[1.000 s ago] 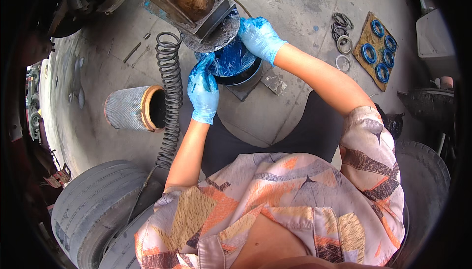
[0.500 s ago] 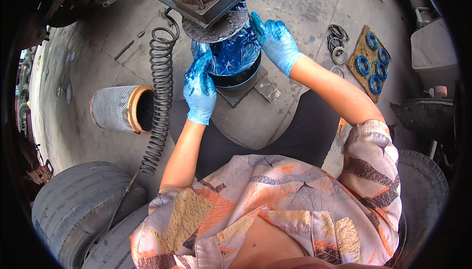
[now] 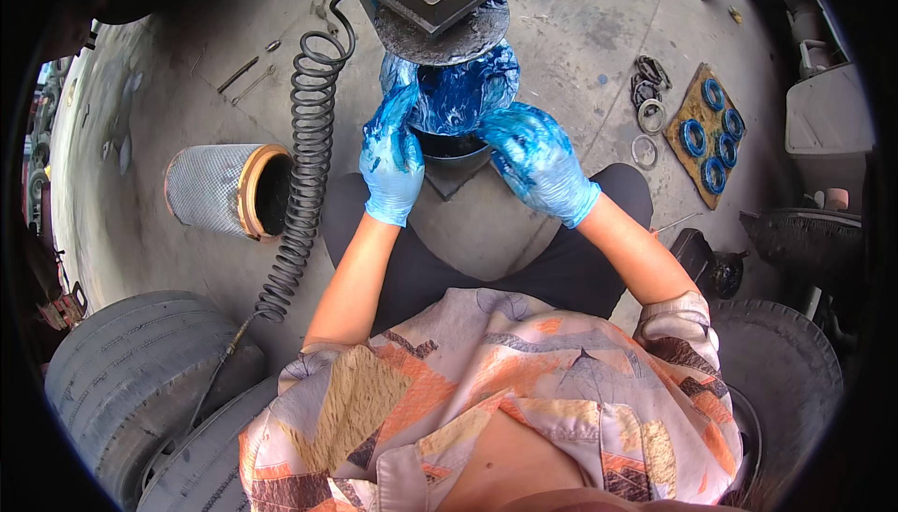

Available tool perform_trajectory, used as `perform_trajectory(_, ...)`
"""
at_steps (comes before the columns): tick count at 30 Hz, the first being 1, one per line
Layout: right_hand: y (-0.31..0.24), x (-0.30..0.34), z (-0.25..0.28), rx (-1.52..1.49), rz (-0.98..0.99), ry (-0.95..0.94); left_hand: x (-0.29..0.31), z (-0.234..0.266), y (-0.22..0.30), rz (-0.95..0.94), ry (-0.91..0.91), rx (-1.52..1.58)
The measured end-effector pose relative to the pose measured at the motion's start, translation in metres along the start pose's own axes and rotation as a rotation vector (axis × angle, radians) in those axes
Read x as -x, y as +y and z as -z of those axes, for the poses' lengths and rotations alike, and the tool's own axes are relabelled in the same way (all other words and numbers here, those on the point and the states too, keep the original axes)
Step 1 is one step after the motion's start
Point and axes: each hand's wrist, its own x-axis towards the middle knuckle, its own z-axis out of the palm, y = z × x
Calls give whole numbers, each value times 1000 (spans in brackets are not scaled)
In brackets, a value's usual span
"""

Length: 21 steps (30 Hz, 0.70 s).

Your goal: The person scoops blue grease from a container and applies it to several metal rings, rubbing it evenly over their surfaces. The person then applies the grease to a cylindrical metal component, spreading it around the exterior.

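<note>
A round hub part (image 3: 456, 96), thickly smeared with glossy blue grease, is sitting upright between the two hands, directly under a rusty flanged axle end (image 3: 440, 21). The left hand (image 3: 393, 161) is pressing against its left side, the right hand (image 3: 538, 161) is cupping its lower right, and a dark opening is showing beneath it.

Light: bright, even daylight on the concrete floor (image 3: 561, 35)
Shadows: soft
Edges: fisheye bend, black vignette
Focus: sharp centre
</note>
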Motion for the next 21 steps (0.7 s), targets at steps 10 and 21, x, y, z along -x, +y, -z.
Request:
perform_trajectory(10,18,-81,-60,-70,-216,-416,7,-2,-4,36,47,5)
perform_trajectory(21,64,-117,-101,31,-233,-92,4,-1,2,74,64,71)
